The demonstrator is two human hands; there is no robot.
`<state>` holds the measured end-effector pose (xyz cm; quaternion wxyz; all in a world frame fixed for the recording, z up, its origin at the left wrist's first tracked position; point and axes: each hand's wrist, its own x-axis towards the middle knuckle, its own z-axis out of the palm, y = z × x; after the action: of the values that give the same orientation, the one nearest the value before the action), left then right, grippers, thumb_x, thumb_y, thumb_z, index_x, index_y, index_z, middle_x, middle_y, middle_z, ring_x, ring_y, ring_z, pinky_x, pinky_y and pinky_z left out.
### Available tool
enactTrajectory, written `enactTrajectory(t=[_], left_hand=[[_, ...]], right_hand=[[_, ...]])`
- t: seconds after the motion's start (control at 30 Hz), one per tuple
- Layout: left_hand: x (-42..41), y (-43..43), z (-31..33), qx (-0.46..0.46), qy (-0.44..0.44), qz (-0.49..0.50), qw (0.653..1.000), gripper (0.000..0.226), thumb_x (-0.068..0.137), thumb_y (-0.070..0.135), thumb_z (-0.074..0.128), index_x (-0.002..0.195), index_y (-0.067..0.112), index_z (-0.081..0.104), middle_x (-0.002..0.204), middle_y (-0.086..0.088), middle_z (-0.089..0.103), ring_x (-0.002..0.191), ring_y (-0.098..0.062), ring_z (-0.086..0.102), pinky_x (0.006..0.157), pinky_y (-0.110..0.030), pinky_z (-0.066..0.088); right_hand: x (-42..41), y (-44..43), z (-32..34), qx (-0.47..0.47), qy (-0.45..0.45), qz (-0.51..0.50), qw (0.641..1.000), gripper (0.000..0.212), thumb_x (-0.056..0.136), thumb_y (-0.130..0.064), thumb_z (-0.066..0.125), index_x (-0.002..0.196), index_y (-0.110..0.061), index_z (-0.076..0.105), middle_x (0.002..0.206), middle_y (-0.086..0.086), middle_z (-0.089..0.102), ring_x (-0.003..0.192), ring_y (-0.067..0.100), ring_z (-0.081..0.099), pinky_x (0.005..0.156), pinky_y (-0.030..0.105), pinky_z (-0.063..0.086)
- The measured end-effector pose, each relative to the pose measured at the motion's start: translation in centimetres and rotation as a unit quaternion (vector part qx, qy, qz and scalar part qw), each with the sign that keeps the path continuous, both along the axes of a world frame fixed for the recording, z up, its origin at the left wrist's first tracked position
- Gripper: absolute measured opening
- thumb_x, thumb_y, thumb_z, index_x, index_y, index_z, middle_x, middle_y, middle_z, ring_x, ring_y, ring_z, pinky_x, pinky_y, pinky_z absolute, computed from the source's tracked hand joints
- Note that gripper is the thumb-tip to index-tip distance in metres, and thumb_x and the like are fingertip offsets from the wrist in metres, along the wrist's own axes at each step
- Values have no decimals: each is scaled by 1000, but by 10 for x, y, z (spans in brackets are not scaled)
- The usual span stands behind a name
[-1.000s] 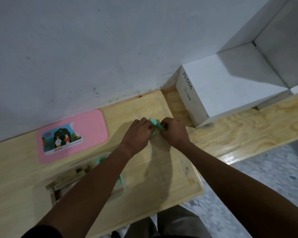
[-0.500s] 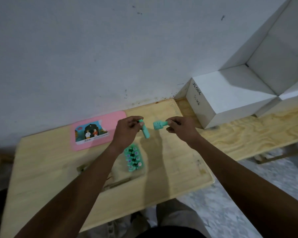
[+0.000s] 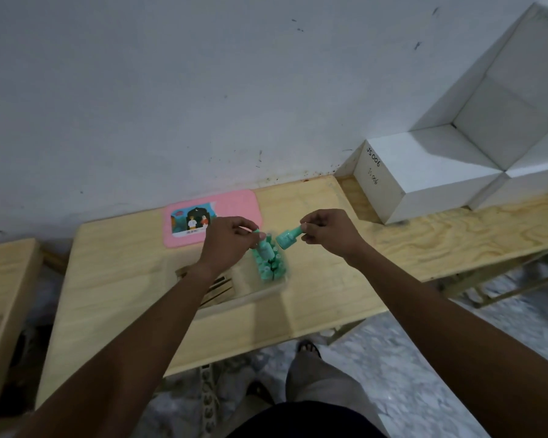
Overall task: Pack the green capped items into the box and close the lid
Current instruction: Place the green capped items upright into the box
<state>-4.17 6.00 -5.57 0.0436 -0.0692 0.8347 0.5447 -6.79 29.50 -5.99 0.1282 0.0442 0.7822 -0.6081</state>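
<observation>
My left hand (image 3: pixel 225 238) pinches one green bottle (image 3: pixel 264 249) just above the box (image 3: pixel 271 263) of green bottles on the table (image 3: pixel 124 279). My right hand (image 3: pixel 328 232) grips another bottle (image 3: pixel 288 238) beside it. The pink lid (image 3: pixel 212 216) lies by the wall.

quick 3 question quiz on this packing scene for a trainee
1. True or false: each hand holds one green bottle above the table.
2. Where is the pink lid? A) flat on the table near the wall B) closed on the box C) on the floor
3. What sits directly below the left hand's bottle?

Key
1. True: the left hand holds a green bottle, and the right hand holds another bottle.
2. A: the pink lid lies on the table by the wall.
3. The clear box, already holding green capped bottles.
</observation>
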Motion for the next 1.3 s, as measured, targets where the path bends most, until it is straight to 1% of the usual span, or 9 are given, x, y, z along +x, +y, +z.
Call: enactTrajectory(t=[0.13,0.23,0.37,0.5,0.77,0.93,1.03,1.17,1.3], left_hand=[[16,-1,1,-56,-1,0,998,21,70,22,87,80,11,73,64,-4,74,60,-10,73,63,-22,55],[26,0,-1,-87,0,-8,996,23,68,24,88,78,10,74,64,-2,73,56,-9,72,63,-24,57],[34,1,-3,-101,-20,-5,995,23,68,24,89,76,9,75,64,-1,73,53,-10,71,60,-24,57],[36,1,-9,-100,-38,-6,994,22,67,25,89,75,9,74,66,-2,73,53,-11,71,60,-28,59],[34,10,-23,-138,-63,-37,988,20,63,23,89,71,13,74,60,0,72,54,-9,70,67,-31,60],[31,16,-33,-188,-62,-54,979,20,59,27,87,72,17,76,63,1,72,65,-12,70,71,-33,58],[28,19,-38,-209,-52,-66,974,21,59,26,88,74,16,77,71,-1,73,69,-14,68,71,-31,55],[27,24,-44,-230,-44,-75,969,22,61,27,87,77,16,78,76,-2,74,66,-13,64,64,-22,43],[25,27,-50,-239,-40,-80,967,23,59,30,88,76,18,78,73,-3,75,65,-15,65,63,-26,48]], right_hand=[[11,-5,-2,59,16,7,998,7,85,-7,74,91,-6,73,78,10,74,70,23,73,75,38,62],[18,-9,-4,119,31,30,992,12,83,-10,76,93,-6,73,76,8,75,69,21,74,70,34,61],[26,-15,-6,172,42,59,983,11,82,-12,75,93,-10,73,71,1,72,57,3,66,59,20,52],[31,-19,-11,201,54,71,976,10,82,-14,75,92,-13,74,75,1,73,60,5,67,59,17,49],[33,-27,-19,255,91,116,956,14,80,-16,77,94,-15,76,82,0,72,77,12,67,75,24,54],[35,-29,-24,274,116,164,940,14,80,-16,77,93,-14,76,89,3,76,78,13,69,77,30,56],[34,-30,-26,315,137,206,916,14,84,-19,73,97,-16,76,94,0,76,79,14,68,74,28,51],[33,-33,-29,378,161,260,874,18,88,-21,68,104,-18,75,102,2,74,86,21,65,75,33,50],[33,-36,-31,403,165,289,852,20,89,-22,65,106,-17,74,104,6,70,93,26,63,77,38,50]])
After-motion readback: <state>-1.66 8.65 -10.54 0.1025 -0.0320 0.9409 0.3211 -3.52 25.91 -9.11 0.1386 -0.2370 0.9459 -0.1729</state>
